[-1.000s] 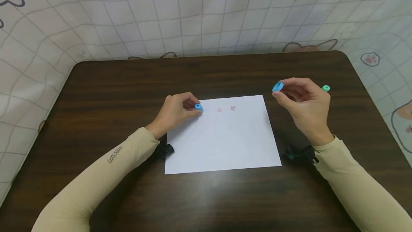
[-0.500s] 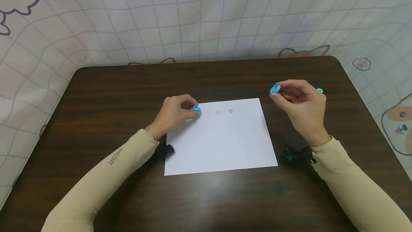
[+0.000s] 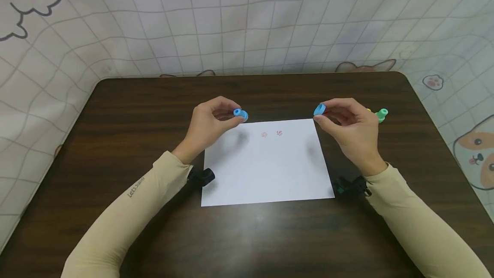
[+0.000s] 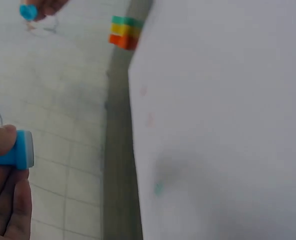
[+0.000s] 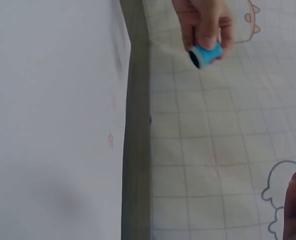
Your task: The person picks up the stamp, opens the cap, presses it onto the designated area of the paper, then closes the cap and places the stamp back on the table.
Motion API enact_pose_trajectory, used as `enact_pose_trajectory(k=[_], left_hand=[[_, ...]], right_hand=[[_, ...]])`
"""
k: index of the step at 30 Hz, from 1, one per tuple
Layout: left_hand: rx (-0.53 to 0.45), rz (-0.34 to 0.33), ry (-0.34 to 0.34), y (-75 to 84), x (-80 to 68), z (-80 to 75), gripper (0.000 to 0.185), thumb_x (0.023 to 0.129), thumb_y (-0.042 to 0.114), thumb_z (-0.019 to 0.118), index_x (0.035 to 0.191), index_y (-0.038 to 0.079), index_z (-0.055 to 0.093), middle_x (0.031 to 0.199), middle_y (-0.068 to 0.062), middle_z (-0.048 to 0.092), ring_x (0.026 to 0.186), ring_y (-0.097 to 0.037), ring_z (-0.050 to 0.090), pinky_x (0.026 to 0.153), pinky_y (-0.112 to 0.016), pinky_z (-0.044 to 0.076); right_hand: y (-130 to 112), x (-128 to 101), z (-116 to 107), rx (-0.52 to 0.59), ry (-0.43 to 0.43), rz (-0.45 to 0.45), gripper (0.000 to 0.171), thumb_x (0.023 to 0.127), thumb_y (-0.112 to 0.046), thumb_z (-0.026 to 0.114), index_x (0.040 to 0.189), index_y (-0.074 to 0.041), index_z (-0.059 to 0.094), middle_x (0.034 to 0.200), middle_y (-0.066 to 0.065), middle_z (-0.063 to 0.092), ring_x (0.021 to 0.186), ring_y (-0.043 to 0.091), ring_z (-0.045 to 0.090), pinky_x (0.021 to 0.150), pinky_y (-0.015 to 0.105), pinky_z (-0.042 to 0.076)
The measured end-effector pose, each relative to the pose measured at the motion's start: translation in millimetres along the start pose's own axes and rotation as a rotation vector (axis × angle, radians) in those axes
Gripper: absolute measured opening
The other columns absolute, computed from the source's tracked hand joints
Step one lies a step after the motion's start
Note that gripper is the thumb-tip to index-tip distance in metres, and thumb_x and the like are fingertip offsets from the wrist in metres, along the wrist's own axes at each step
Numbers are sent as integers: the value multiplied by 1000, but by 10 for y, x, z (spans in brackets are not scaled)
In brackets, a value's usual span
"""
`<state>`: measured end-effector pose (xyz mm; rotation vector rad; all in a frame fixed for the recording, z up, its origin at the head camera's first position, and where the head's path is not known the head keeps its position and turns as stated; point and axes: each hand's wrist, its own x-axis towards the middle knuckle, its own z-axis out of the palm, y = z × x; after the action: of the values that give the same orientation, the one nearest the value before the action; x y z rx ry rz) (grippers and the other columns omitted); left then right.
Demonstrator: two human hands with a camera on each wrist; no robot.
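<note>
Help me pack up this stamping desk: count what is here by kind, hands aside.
Blue stamp pieces: 2, one in the left hand at, one in the right hand at
Stacked colour stamps: 1 stack
Paper sheets: 1
Red stamp marks: 2
Total: 6

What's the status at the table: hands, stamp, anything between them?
Left hand pinches blue stamp, lifted above paper. Right hand pinches blue cap. Gap between them open, nothing in the way.
</note>
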<state>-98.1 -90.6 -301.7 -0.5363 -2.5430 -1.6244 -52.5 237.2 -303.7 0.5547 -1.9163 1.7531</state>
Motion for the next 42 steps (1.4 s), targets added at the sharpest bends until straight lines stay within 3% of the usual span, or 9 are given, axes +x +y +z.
enact_pose_trajectory(k=[7, 11, 14, 22, 30, 42], left_hand=[[-335, 18, 75, 186, -4, 120, 28, 86, 11, 85, 110, 7, 72, 108, -5, 78, 96, -13, 77, 93, -26, 64], [-533, 3, 81, 306, -34, 195, 24, 87, 7, 82, 108, 11, 72, 106, 0, 78, 96, -16, 77, 93, -30, 64], [-624, 2, 64, 384, -66, 243, 23, 88, 2, 80, 107, 11, 72, 106, 0, 77, 96, -16, 77, 94, -31, 64], [-681, 8, 35, 471, -146, 351, 23, 89, 0, 78, 108, 11, 71, 108, -1, 77, 99, -16, 76, 96, -32, 63], [-731, -35, 23, 552, -220, 389, 24, 88, 0, 79, 108, 12, 71, 110, -3, 77, 100, -18, 76, 96, -31, 64], [-749, -52, -9, 560, -293, 433, 27, 90, -5, 74, 106, 16, 72, 109, 1, 77, 100, -13, 76, 95, -31, 64]], right_hand=[[-54, 37, 186, -69, -65, -3, 35, 80, 12, 81, 112, 12, 69, 105, -12, 75, 92, 4, 74, 92, 17, 61], [-97, 53, 301, -66, -101, -13, 35, 79, 12, 81, 112, 10, 69, 105, -13, 74, 93, 4, 74, 92, 19, 62], [-129, 62, 377, -67, -120, -26, 35, 79, 11, 82, 112, 8, 70, 105, -15, 74, 94, 4, 75, 92, 20, 62], [-174, 67, 513, -47, -166, -42, 38, 78, 13, 82, 113, 6, 71, 105, -14, 73, 92, 7, 74, 92, 22, 63], [-209, 37, 591, -19, -196, -37, 37, 77, 15, 82, 111, 7, 70, 105, -14, 73, 92, 8, 74, 91, 25, 64], [-265, -4, 639, -16, -206, -17, 38, 76, 16, 82, 111, 7, 71, 107, -18, 74, 94, 6, 74, 92, 23, 63]])
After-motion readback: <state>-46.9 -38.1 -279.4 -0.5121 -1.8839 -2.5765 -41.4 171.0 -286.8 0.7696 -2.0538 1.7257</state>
